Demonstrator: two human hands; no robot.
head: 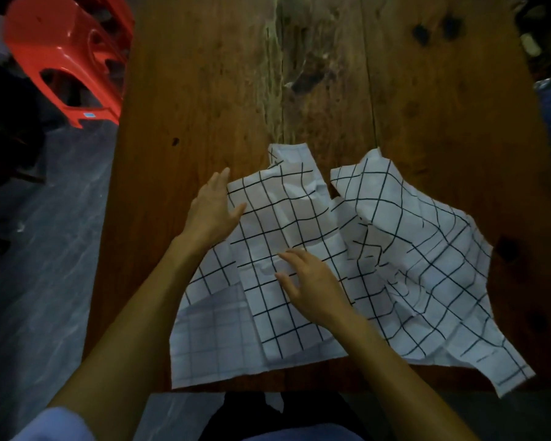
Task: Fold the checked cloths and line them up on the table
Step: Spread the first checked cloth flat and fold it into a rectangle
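White checked cloths [303, 224] lie rumpled in a loose heap on the near half of the wooden bench [204, 90], spreading from about the middle across to the right, with one corner drooping over the near edge at the right. How many cloths make up the heap is hard to tell; a creased piece sits on top toward the left, another spreads out crumpled to the right, and a paler piece with a faint grid lies flat underneath at the near left. The person's left hand [212, 206] rests at the far left edge of the top piece, its fingers [221, 178] fairly straight and pointing away along the cloth's border, thumb lying on the fabric, gripping nothing. The right hand [309, 281] lies palm down on the middle of the heap, fingers spread and lightly bent, pressing on the cloth rather than pinching it. Both forearms reach in from the near side, bare up to pale sleeves. Off the bench's far left corner a red plastic stool [67, 55] stands on the grey floor [45, 249]. The bench top is worn, with dark knots and a pale streak running down its middle.
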